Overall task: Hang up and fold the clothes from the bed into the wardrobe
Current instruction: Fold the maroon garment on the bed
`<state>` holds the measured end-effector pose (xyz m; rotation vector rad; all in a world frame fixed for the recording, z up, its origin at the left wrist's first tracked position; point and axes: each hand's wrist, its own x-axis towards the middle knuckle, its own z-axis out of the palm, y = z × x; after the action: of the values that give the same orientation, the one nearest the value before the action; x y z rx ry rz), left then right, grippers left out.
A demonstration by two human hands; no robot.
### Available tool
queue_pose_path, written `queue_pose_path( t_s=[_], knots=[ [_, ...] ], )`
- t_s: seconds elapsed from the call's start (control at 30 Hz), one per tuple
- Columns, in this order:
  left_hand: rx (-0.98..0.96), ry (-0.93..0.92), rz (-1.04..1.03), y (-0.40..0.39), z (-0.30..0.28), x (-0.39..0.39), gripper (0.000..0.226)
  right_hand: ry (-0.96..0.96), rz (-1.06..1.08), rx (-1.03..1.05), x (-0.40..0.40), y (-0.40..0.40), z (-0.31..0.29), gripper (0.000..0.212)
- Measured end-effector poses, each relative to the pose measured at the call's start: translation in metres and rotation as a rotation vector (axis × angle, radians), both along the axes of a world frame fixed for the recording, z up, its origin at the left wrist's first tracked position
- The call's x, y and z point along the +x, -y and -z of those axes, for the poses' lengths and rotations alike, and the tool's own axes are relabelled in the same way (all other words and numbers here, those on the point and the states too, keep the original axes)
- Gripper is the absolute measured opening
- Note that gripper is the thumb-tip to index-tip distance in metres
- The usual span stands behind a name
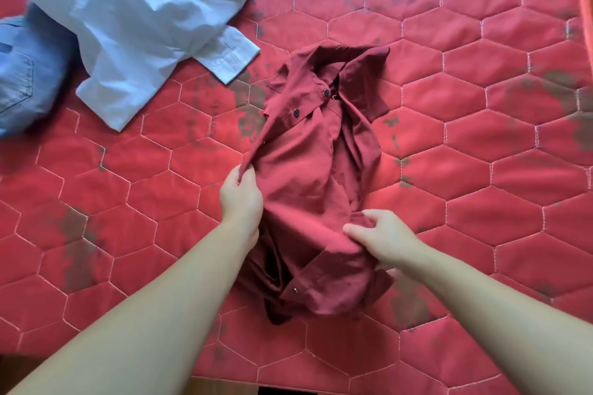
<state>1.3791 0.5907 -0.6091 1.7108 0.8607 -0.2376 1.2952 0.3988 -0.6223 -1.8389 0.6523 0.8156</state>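
Head view, the only one supplied. Step in hand, by judgement: taking up the maroon shirt (pixel 308 176) from the bed (pixel 481 144) to open it out before hanging or folding; the wardrobe is not in view. The shirt lies bunched in a narrow heap between the two hands, collar at the far end, two dark buttons showing on the placket and a snap or button on a cuff at the near end. The left hand (pixel 240 199) pinches a fold of the shirt's left edge between thumb and curled fingers. The right hand (pixel 382 237) grips gathered cloth at the near right side, thumb on top, fingers curled under. Next move, as judged: lift and shake the garment loose, then find the shoulders or collar. Cloth is thin, matte woven fabric, limp and heavily creased; likely to slip and sag. The bed cover is red, quilted in hexagons, with dark worn patches. Beyond the left hand, well apart, lie a crumpled white shirt (pixel 134 19) and, further left, blue jeans (pixel 25 74).
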Motion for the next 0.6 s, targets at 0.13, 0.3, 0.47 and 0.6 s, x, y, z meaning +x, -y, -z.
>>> queue_pose_path(
  t_s=[0.13,0.3,0.47,0.6],
  knots=[
    [-0.057,-0.114,-0.072,-0.008,-0.002,0.002,0.033,0.235,0.221,-0.214,0.014,0.025,0.003,0.01],
    [0.2,-0.197,0.103,-0.022,0.003,-0.005,0.037,0.305,0.606,0.137,0.039,0.045,-0.017,0.011],
    [0.263,-0.153,0.427,-0.023,0.01,-0.015,0.019,0.233,0.672,0.519,0.053,0.032,-0.05,0.019],
    [-0.049,-0.128,0.465,-0.007,-0.006,-0.013,0.025,0.249,0.464,0.282,0.055,0.018,-0.052,0.022]
  ],
)
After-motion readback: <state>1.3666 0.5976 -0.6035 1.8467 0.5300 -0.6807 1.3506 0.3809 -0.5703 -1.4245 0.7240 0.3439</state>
